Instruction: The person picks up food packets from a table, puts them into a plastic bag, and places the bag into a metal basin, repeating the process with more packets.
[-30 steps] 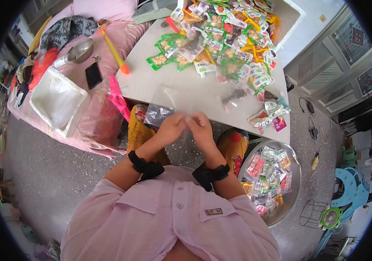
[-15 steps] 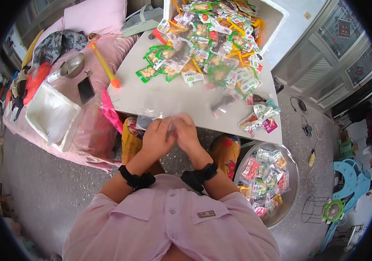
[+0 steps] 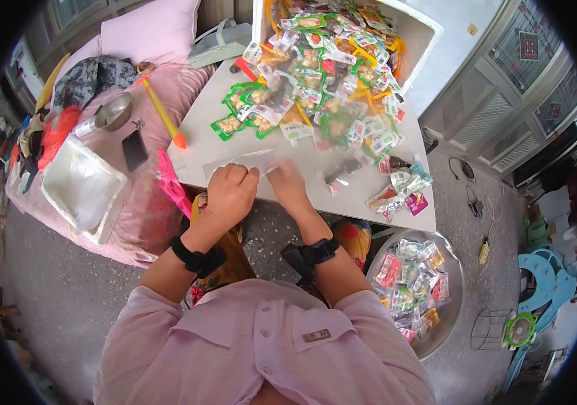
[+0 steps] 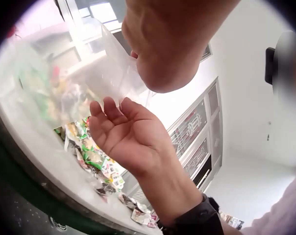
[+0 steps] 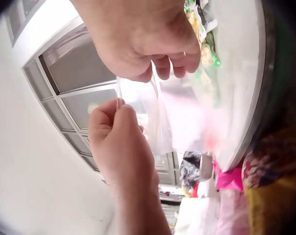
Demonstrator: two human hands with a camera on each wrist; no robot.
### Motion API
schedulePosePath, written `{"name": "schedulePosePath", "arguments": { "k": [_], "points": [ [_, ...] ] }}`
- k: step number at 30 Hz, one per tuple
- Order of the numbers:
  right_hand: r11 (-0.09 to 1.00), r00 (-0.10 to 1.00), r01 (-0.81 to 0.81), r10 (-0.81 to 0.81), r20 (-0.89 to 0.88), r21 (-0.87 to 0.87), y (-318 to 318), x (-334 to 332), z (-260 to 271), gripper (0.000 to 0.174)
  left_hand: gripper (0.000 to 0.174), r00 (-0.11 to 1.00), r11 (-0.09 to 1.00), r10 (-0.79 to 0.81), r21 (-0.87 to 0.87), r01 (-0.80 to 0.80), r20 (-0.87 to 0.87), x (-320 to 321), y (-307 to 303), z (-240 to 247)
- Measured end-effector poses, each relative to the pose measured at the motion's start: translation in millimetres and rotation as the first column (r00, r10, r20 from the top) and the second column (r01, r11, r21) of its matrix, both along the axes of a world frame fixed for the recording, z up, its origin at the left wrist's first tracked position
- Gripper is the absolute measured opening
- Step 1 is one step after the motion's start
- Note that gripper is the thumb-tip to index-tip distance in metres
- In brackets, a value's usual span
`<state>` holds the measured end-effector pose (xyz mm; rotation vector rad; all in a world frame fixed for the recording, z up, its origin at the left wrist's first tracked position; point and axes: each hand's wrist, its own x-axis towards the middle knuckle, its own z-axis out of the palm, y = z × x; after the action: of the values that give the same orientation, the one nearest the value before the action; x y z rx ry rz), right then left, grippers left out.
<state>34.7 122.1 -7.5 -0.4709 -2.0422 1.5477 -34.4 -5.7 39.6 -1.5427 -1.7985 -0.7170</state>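
Observation:
A clear plastic bag [image 3: 242, 160] stretches between my two hands over the table's near edge. My left hand [image 3: 232, 194] grips its rim, the thumb and curled forefinger pinching it in the right wrist view [image 5: 121, 134]. Opposite, my right hand [image 3: 288, 185] pinches the rim too, its other fingers loosely bent in the left wrist view [image 4: 133, 137]. The bag looks flat and see-through. Beyond it, a heap of small snack packets [image 3: 315, 74] in green, orange and white covers the far part of the table [image 3: 201, 145].
A white foam box [image 3: 423, 40] lies tipped behind the heap. Loose packets [image 3: 403, 189] rest at the table's right corner. At my right stands a metal basin [image 3: 454, 297] of filled packs. A bed with a white foam tray [image 3: 86, 189] and phone [image 3: 134, 148] is left.
Both hands have risen from near my lap to above the table edge and drawn slightly apart. The clear bag has come up with them and now spreads over the tabletop.

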Motion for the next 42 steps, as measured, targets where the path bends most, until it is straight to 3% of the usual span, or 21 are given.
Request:
{"name": "schedulePosePath", "arguments": {
  "k": [2, 4, 7, 10, 13, 16, 19, 24, 25, 27, 30, 34, 37, 40, 41, 42],
  "points": [
    [0.893, 0.979, 0.047, -0.130, 0.157, 0.447, 24.5, 8.1, -21.1, 0.032, 0.014, 0.998, 0.998, 0.012, -0.064, -0.008, 0.055, -5.0, 10.1, -32.5],
    [0.644, 0.914, 0.081, -0.353, 0.201, 0.761, 43.3, 22.4, -29.2, 0.045, 0.012, 0.991, 0.980, 0.056, -0.197, -0.031, 0.119, -6.5, 15.8, -62.4],
    [0.540, 0.754, 0.059, -0.575, 0.317, 0.840, 60.6, 44.3, -7.9, 0.056, 0.006, 0.969, 0.978, 0.058, -0.208, -0.007, 0.241, 0.4, 26.4, -90.2],
    [0.607, 0.641, -0.025, -0.599, 0.479, 0.794, 82.7, 56.8, -11.5, 0.057, 0.006, 0.916, 0.975, 0.095, -0.220, -0.008, 0.389, 10.4, 34.0, -100.5],
    [0.634, 0.739, -0.030, -0.506, 0.444, 0.773, 99.0, 64.3, -28.9, 0.051, 0.004, 0.886, 0.978, 0.116, -0.206, -0.024, 0.450, 11.5, 33.8, -101.0],
    [0.456, 0.776, -0.161, -0.490, 0.398, 0.875, 104.0, 64.2, -41.3, 0.044, 0.004, 0.853, 0.975, 0.171, -0.209, -0.075, 0.493, 5.6, 27.0, -81.8],
    [0.415, 0.827, -0.200, -0.414, 0.380, 0.888, 96.3, 71.8, -30.6, 0.038, 0.007, 0.894, 0.983, 0.183, -0.086, -0.162, 0.409, -19.3, 16.4, -41.2],
    [0.517, 0.948, -0.127, -0.187, 0.257, 0.846, 99.0, 90.5, -37.6, 0.036, 0.014, 0.960, 0.948, 0.278, 0.154, -0.279, 0.028, -54.5, 2.4, 37.7],
    [0.550, 0.960, -0.102, -0.165, 0.228, 0.829, 96.0, 95.6, -36.0, 0.035, 0.011, 0.957, 0.939, 0.291, 0.188, -0.288, 0.012, -56.7, 2.9, 46.7],
    [0.508, 0.940, -0.129, -0.210, 0.267, 0.852, 76.2, 105.1, -27.8, 0.035, 0.007, 0.950, 0.919, 0.313, 0.259, -0.298, -0.018, -58.3, 6.7, 58.2],
    [0.492, 0.925, -0.153, -0.235, 0.300, 0.857, 61.1, 112.0, -28.4, 0.036, 0.006, 0.961, 0.957, 0.278, 0.081, -0.277, 0.003, -47.2, 20.4, 39.9],
    [0.427, 0.931, -0.179, -0.218, 0.293, 0.887, 68.9, 116.3, -54.6, 0.041, 0.005, 0.960, 0.957, 0.217, -0.232, -0.173, 0.176, -23.9, 44.7, -38.7],
    [0.532, 0.965, -0.017, -0.212, 0.153, 0.847, 60.2, 121.5, -35.9, 0.034, 0.005, 0.891, 0.924, 0.220, -0.376, -0.060, 0.397, -7.1, 56.1, -79.6],
    [0.726, 0.940, 0.303, -0.335, -0.067, 0.617, 48.3, 129.1, -6.7, 0.029, 0.007, 0.796, 0.916, 0.252, -0.400, -0.014, 0.550, 6.0, 60.8, -88.4],
    [0.808, 0.895, 0.419, -0.444, -0.038, 0.414, 50.0, 134.1, -17.1, 0.025, 0.007, 0.783, 0.923, 0.245, -0.385, -0.007, 0.572, 8.2, 62.0, -90.0],
    [0.888, 0.893, 0.449, -0.446, -0.059, 0.101, 47.7, 136.0, -11.6, 0.025, 0.008, 0.769, 0.929, 0.238, -0.371, -0.001, 0.594, 8.8, 63.5, -90.8]
  ]
}}
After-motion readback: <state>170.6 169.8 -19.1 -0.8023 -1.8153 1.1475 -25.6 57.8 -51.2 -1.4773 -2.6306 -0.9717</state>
